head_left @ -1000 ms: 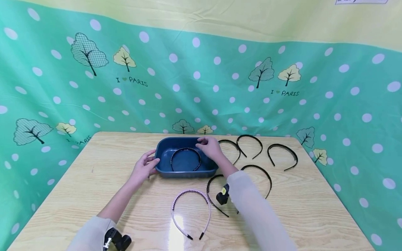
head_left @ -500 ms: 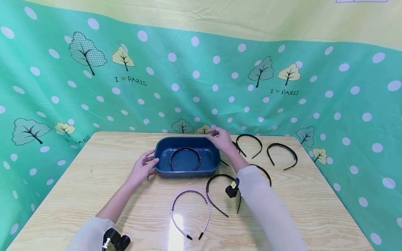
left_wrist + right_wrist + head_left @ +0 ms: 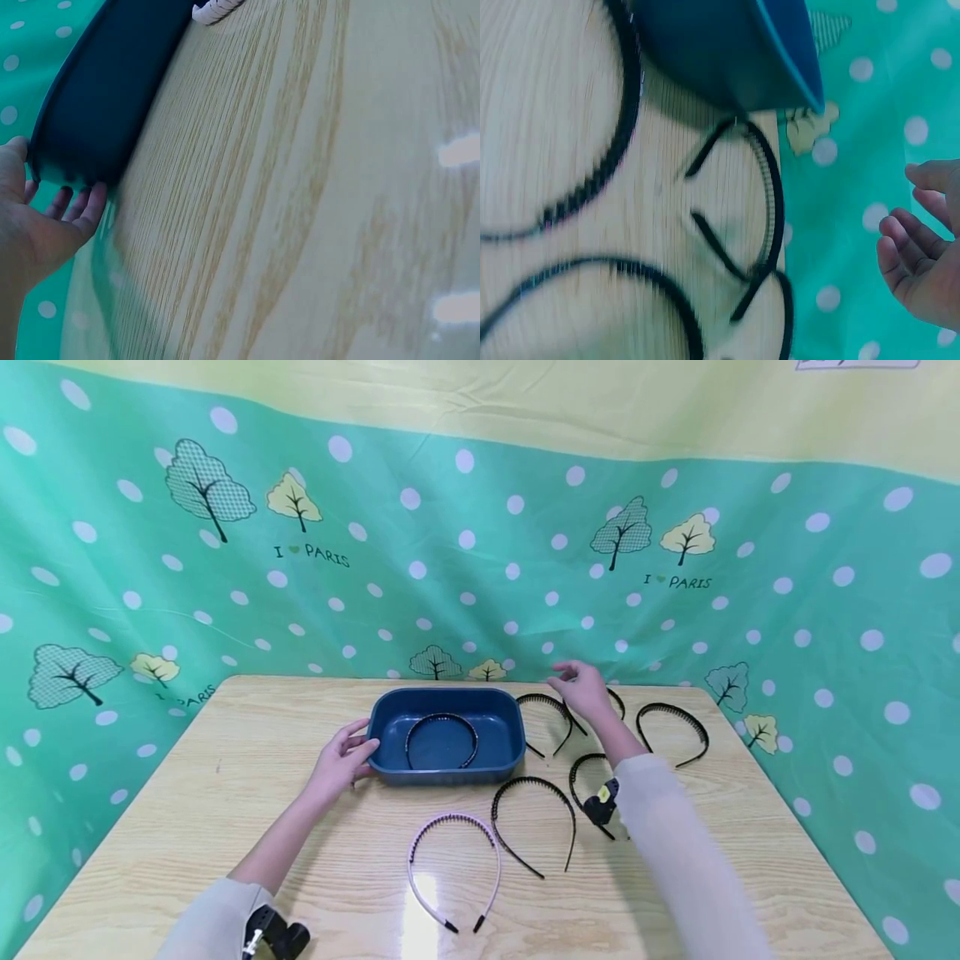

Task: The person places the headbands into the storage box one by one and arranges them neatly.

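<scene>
My left hand (image 3: 339, 762) holds the left end of a dark blue plastic bin (image 3: 446, 777), thumb near the rim and fingers against the end wall. Inside the bin lies one black headband (image 3: 442, 716). My right hand (image 3: 590, 692) is raised over the back right of the table with nothing in it. Its fingers are loosely bent in the right wrist view. Below and beside it lie a toothed black headband (image 3: 545, 697) and another black headband (image 3: 619, 702), partly covered by the hand. The right forearm hides part of a third black headband (image 3: 576, 772).
A lilac headband (image 3: 453, 817) with dark teeth lies at the front of the wooden table (image 3: 300, 893). Right of it lies a black headband (image 3: 534, 780), and another black headband (image 3: 678, 710) is at the far right. A green dotted cloth (image 3: 360, 635) hangs behind the table.
My right hand has moved right, from over the bin to above the headbands at the back right. The left hand and the bin have stayed in place.
</scene>
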A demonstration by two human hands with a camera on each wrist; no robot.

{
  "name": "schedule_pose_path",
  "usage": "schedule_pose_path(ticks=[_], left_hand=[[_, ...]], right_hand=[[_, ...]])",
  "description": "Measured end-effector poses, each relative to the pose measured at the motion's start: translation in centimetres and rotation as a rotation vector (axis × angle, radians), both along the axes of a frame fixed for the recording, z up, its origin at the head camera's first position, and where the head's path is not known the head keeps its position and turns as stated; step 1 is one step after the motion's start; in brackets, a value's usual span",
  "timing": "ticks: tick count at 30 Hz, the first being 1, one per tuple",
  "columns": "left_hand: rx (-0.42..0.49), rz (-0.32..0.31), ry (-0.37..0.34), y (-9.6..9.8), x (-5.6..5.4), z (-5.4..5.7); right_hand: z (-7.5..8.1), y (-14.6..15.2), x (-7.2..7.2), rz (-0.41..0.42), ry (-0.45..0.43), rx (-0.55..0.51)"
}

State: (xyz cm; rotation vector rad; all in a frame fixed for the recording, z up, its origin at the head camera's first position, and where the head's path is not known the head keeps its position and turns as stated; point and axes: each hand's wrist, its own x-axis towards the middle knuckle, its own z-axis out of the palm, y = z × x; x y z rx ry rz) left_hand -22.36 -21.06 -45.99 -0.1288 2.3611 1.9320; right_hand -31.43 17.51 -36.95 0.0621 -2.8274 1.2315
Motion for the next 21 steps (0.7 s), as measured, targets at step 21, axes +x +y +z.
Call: schedule_pose_path(ticks=[21], left_hand=[[0.015,0.000,-0.001,0.1,0.5,0.6]], right_hand=[[-0.2,12.7,2.2,-0.124,-0.032,0.138]])
